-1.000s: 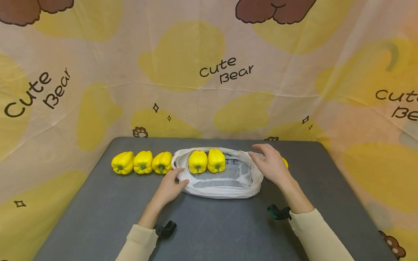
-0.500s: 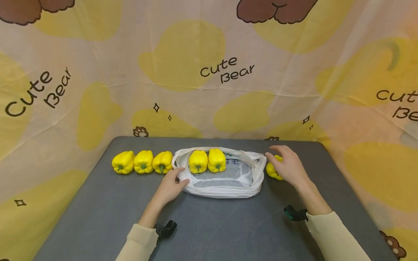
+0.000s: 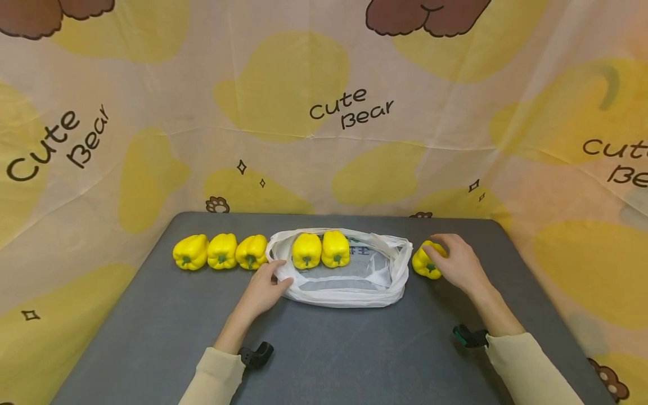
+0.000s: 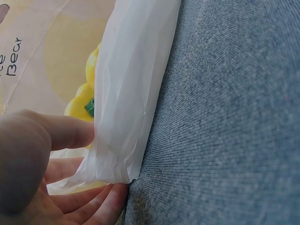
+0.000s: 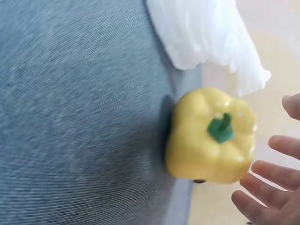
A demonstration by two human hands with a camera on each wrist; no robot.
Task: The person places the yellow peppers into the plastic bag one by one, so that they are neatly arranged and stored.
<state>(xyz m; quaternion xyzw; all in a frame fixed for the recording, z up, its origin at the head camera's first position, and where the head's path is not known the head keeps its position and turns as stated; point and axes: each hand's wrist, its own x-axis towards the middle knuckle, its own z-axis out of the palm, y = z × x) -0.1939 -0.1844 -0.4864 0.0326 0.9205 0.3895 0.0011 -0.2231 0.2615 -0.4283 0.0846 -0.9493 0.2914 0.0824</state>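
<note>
A white plastic bag (image 3: pixel 349 298) lies on the table with its mouth spread upward. Two yellow bell peppers (image 3: pixel 306 251) sit inside it, at the back left. My left hand (image 3: pixel 260 289) holds the bag's left end, thumb and fingers about the rim; in the left wrist view the film (image 4: pixel 126 93) runs between them. Just right of the bag, a single yellow bell pepper (image 3: pixel 424 265) stands on the table, stem toward me. My right hand (image 3: pixel 459 263) is over its right side, fingers spread and loosely bent. In the right wrist view the fingertips are close beside this pepper (image 5: pixel 201 150).
Three more yellow bell peppers (image 3: pixel 221 251) stand in a row left of the bag, the nearest one against its left end. The grey table (image 3: pixel 334 354) ends at a printed cloth backdrop (image 3: pixel 283 84) behind and at both sides.
My right hand has moved right, from the bag's right rim to the single pepper, uncovering more of it. My left hand and the bag have stayed nearly still.
</note>
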